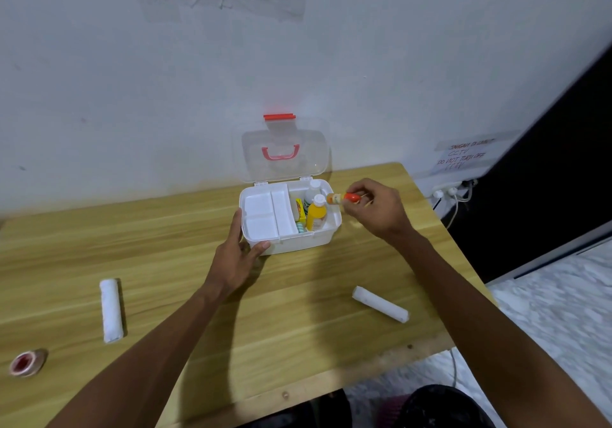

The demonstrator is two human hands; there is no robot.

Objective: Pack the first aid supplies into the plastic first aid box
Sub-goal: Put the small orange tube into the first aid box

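Note:
The white plastic first aid box (291, 242) stands open on the wooden table, its clear lid (285, 156) with a red handle leaning back against the wall. A white divided tray (265, 215) fills its left half. In the right half stand a yellow bottle (316, 214), a white bottle (312, 192) and a small yellow packet (300, 210). My left hand (240, 252) grips the box's front left corner. My right hand (374, 210) holds a small orange bottle (342, 198) sideways over the box's right edge. Two white bandage rolls (111, 310) (381, 303) and a tape roll (26, 363) lie on the table.
The wooden table (198, 228) stands against a white wall, its right edge near a power strip with cables (450, 192). A taped paper note (470, 156) hangs on the wall at right. Pale floor shows to the right and below.

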